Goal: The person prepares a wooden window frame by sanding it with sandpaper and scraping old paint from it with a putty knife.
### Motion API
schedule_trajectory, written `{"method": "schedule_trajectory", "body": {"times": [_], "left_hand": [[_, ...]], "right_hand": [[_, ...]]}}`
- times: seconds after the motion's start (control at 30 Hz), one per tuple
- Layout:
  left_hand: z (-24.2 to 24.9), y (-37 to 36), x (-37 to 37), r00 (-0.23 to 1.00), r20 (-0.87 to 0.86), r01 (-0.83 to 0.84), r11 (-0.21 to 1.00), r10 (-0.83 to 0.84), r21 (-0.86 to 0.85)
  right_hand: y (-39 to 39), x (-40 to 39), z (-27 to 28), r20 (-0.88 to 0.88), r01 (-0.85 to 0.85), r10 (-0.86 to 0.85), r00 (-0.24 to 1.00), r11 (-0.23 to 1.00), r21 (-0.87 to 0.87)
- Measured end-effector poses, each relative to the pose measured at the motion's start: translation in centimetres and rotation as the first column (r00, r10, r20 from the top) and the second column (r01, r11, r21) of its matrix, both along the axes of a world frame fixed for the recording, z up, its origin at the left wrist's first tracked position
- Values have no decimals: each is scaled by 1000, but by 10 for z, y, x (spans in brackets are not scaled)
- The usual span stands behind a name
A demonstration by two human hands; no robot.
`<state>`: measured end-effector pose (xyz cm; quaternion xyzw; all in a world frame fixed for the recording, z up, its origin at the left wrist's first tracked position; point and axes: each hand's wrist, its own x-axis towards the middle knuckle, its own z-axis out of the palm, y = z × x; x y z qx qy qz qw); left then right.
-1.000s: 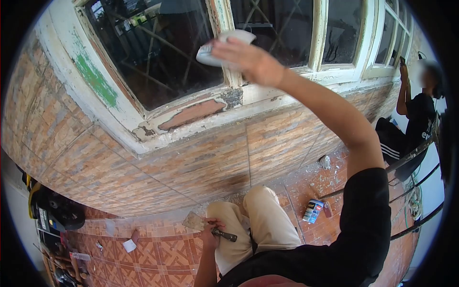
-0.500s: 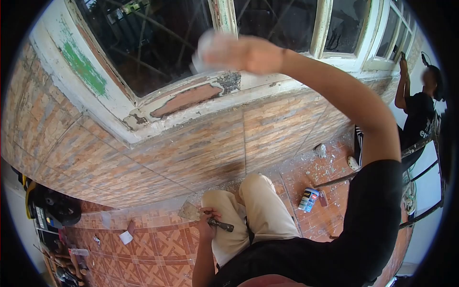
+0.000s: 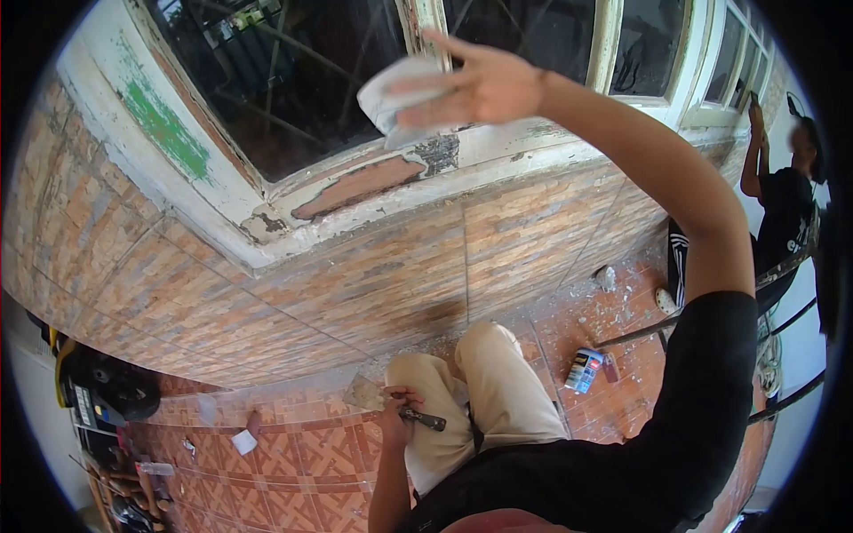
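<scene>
My right hand (image 3: pixel 487 89) reaches up to the window, thumb raised, its fingers laid over a folded white sheet (image 3: pixel 380 96) that looks like paper or cloth. Fingers and sheet are slightly smeared by motion. Behind them is the weathered white window frame (image 3: pixel 506 142), with a bare reddish-brown patch (image 3: pixel 360 188) and a dark patch (image 3: pixel 440 153) on its lower rail. Down by my thigh, my left hand (image 3: pixel 397 416) is closed round the dark handle of a putty knife (image 3: pixel 364 393), whose wide, stained blade points left.
Stone-patterned tiles (image 3: pixel 391 275) cover the wall below the sill. On the debris-strewn floor stands a paint can (image 3: pixel 584 370) beside a reddish block (image 3: pixel 610 367). A metal bar (image 3: pixel 640 330) crosses at right. Farther right, another person (image 3: pixel 782 204) reaches toward the window.
My right hand has shifted slightly right, its fingers now more spread and the white sheet showing more clearly. The left hand keeps hold of the putty knife; the whole view has shifted a little.
</scene>
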<state>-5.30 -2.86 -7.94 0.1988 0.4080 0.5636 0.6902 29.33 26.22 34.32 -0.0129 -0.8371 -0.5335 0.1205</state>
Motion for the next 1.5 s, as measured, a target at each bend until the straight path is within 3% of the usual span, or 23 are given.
{"method": "schedule_trajectory", "body": {"times": [0.1,0.2,0.3,0.43,0.47,0.53,0.6,0.67,0.73,0.77,0.8,0.87,0.93,1.0,1.03,1.07,1.13,1.2,1.27,1.33,1.37,1.47,1.5], "left_hand": [[-4,6,3,1000,31,3,1000,-3,-10],[-1,5,0,1000,8,0,1000,0,4],[3,4,5,1000,6,-17,999,17,-28],[5,5,5,999,45,-3,1000,3,-16],[4,3,7,999,52,-4,1000,6,-21],[5,5,6,999,42,-24,999,26,-36],[4,0,8,999,23,-26,999,27,-36],[4,5,6,1000,-2,-25,1000,25,-18],[2,5,5,999,24,-21,999,22,-34],[0,3,7,999,31,-22,999,24,-38],[0,5,6,1000,20,-4,999,5,-32],[2,3,2,1000,-1,5,999,-5,-34],[4,5,5,1000,18,3,1000,-3,-12],[3,1,8,1000,13,0,1000,0,-24],[4,3,6,1000,2,-8,1000,8,-28],[6,2,3,1000,-6,-17,999,17,-30],[7,1,7,999,-22,-25,1000,25,-9],[4,-2,9,1000,24,-16,1000,17,-24],[5,8,-1,999,50,5,1000,-4,-18],[-1,5,2,999,33,7,1000,-6,-30],[-2,7,3,999,36,14,999,-13,-29],[2,4,-3,999,36,-6,999,8,-42],[4,3,0,998,54,-27,999,29,-47]], "right_hand": [[-6,1,5,-441,207,-138,887,972,113],[-6,5,-1,37,144,-145,989,989,14],[-2,3,15,-547,191,-110,830,977,93],[-26,-1,18,-34,163,-163,986,987,10],[-22,-1,21,-287,297,-275,918,954,34],[-23,2,19,-502,121,-157,850,987,-105],[-18,7,10,69,141,-130,989,972,-190],[-17,9,17,70,98,-90,994,986,-137],[-28,1,15,-591,133,-176,787,984,-117],[-20,-5,5,-407,-29,-20,913,993,-113],[-20,0,-1,-21,128,-132,991,983,-131],[-17,8,15,-21,100,-99,995,995,23],[-26,-2,14,-523,155,-117,844,987,30],[-21,-4,-9,-241,78,-125,962,978,-196],[-12,3,0,-17,113,-114,993,992,-62],[-15,0,7,-25,103,-105,994,993,-65],[-22,-3,21,-575,119,-108,811,993,-19],[-18,-8,-8,-186,37,-80,979,974,-225],[-14,-2,14,49,165,-168,984,984,60],[-30,-10,38,-609,211,-126,783,975,70],[-25,-15,27,-649,115,-107,754,993,-30],[-18,-8,17,79,241,-243,967,970,40],[-21,-10,30,-246,202,-182,952,978,59]]}}
